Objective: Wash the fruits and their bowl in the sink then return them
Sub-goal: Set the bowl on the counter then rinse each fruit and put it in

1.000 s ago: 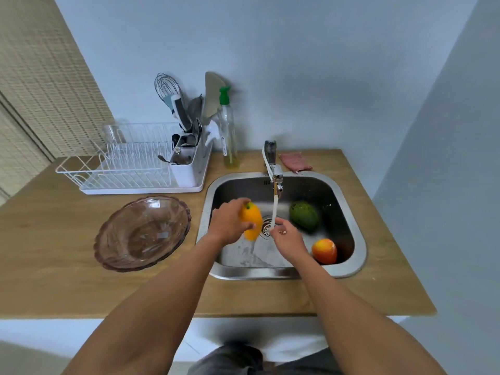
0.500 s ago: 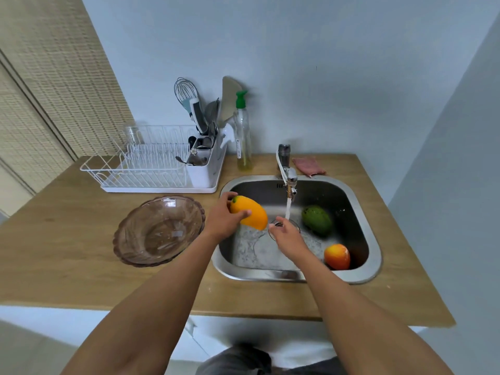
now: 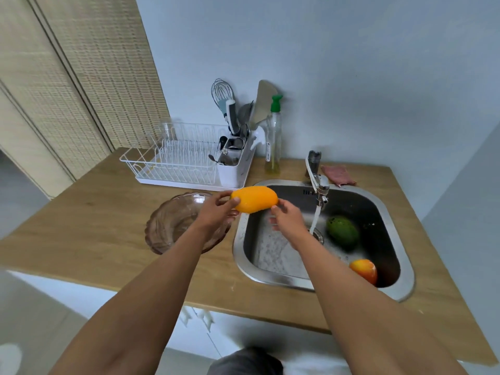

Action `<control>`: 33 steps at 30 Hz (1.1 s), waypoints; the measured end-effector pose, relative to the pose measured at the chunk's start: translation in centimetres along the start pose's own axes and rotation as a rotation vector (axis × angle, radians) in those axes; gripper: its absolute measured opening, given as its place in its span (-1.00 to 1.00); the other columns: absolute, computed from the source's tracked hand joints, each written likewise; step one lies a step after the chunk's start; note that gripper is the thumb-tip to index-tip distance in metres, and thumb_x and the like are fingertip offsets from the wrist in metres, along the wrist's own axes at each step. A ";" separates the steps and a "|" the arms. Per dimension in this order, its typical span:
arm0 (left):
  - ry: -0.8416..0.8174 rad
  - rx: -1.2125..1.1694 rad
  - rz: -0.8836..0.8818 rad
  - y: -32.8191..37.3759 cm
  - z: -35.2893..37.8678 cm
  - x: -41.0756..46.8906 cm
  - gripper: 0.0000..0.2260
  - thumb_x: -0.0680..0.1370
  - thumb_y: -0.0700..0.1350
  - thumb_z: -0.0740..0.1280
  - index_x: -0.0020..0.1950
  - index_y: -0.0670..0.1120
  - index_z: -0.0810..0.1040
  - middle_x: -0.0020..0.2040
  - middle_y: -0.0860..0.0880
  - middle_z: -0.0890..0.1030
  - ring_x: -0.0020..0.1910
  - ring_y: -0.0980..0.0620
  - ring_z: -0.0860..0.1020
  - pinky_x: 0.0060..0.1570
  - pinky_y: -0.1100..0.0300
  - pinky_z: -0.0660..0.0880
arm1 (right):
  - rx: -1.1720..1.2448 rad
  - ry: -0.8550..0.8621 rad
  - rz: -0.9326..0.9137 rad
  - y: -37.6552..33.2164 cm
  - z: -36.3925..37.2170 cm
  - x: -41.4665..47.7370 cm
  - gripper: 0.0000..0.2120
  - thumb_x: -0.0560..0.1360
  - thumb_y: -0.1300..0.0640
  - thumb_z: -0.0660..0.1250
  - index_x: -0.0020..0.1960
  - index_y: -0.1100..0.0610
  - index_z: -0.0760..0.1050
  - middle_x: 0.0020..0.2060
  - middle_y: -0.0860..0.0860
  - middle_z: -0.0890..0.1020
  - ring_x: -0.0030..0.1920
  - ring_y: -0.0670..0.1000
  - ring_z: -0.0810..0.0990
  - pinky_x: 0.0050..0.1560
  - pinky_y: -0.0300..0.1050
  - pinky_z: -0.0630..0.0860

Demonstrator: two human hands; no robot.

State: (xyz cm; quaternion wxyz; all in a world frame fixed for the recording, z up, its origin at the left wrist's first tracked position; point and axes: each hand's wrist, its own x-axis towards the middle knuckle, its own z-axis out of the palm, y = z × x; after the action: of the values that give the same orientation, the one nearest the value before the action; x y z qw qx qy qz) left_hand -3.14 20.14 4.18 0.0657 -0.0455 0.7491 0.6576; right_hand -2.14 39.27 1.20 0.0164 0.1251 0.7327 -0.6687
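Here we hold a yellow mango (image 3: 254, 199) above the left rim of the sink (image 3: 403, 269).
Our left hand (image 3: 216, 213) grips its end; our right hand (image 3: 287, 218) pinches the other end. The glass bowl (image 3: 173, 223) sits left of the sink, while a green mango (image 3: 342, 231) and an orange fruit (image 3: 364, 270) lie inside.

The sink (image 3: 400, 269) was brushed metal, the counter (image 3: 81, 226) matt wood, the bowl (image 3: 173, 226) tinted glass. The rack (image 3: 173, 166) looked like white coated wire. The mango (image 3: 254, 198) shone wet.
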 end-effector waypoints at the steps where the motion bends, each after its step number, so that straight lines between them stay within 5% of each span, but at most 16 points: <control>1: 0.025 0.031 0.007 0.3 -0.8 -0.1 -0.60 0.56 -0.06 0.36 0.39 -0.05 0.43 0.15 -0.11 0.54 -0.15 0.05 0.63 -0.34 0.31 0.57 | -0.029 -0.021 -0.015 -0.4 0.7 0.3 -0.68 0.61 0.18 0.20 0.37 0.13 0.40 -0.14 0.01 0.59 -0.26 -0.05 0.56 -0.25 -0.15 0.51; 7: 0.062 0.150 0.057 0.2 -6.2 -1.0 -0.65 0.55 -0.09 0.38 0.33 -0.05 0.50 0.13 -0.22 0.62 -0.16 -0.03 0.68 -0.28 0.27 0.61 | -0.127 -0.024 -0.089 -1.5 5.8 1.1 -0.72 0.57 0.18 0.25 0.28 0.14 0.43 -0.01 0.10 0.60 -0.06 0.10 0.62 0.08 0.18 0.59; 11: 0.165 0.248 0.052 -1.0 -9.4 -1.5 -0.69 0.53 -0.03 0.41 0.26 0.00 0.52 0.10 -0.18 0.64 -0.11 -0.10 0.69 -0.08 -0.03 0.65 | -0.175 -0.077 -0.088 -2.0 9.7 0.9 -0.80 0.53 0.17 0.24 0.15 0.02 0.42 0.04 0.03 0.61 -0.01 0.05 0.62 -0.02 -0.02 0.60; 17: 0.292 0.435 -0.059 -3.6 -13.2 -1.4 -0.65 0.51 0.03 0.42 0.20 -0.13 0.56 0.09 -0.15 0.65 0.06 -0.15 0.62 0.11 -0.09 0.55 | -0.382 -0.244 -0.093 -2.6 13.7 1.2 -0.67 0.50 0.16 0.18 0.25 0.09 0.47 0.05 0.03 0.60 -0.02 0.08 0.56 -0.11 -0.07 0.44; 21: 0.333 0.583 -0.064 -5.1 -14.1 -1.2 -0.67 0.52 0.00 0.41 0.21 -0.14 0.58 0.13 -0.13 0.65 0.12 -0.12 0.58 0.07 0.08 0.48 | -0.559 -0.324 -0.064 -1.9 15.5 2.3 -0.89 0.49 0.17 0.16 -0.12 0.11 0.46 -0.12 0.07 0.52 -0.08 0.09 0.48 -0.14 -0.05 0.39; 26: 0.304 0.773 -0.071 -5.8 -14.4 -0.5 -0.67 0.55 -0.01 0.35 0.27 -0.08 0.54 0.18 -0.12 0.63 0.14 -0.14 0.58 0.07 0.00 0.51 | -0.681 -0.348 -0.050 -1.5 16.7 3.4 -0.70 0.51 0.17 0.15 -0.39 0.05 0.23 -0.37 0.01 0.34 -0.28 0.04 0.37 -0.30 -0.11 0.29; 33: 0.331 0.937 -0.104 -5.6 -14.4 0.5 -0.64 0.57 0.04 0.30 0.32 -0.08 0.50 0.19 -0.16 0.62 0.18 -0.20 0.55 0.08 -0.03 0.50 | -0.747 -0.462 -0.008 -1.8 17.9 4.7 -0.77 0.53 0.05 0.13 -0.03 0.16 0.48 -0.17 0.07 0.53 -0.17 0.06 0.50 -0.32 -0.10 0.36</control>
State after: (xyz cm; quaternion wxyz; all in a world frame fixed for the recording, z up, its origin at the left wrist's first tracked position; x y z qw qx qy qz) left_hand -3.35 5.13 0.47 -0.0079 -0.1522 0.9611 0.2304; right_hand -9.63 22.25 0.13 0.2213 -0.0453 0.9019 -0.3683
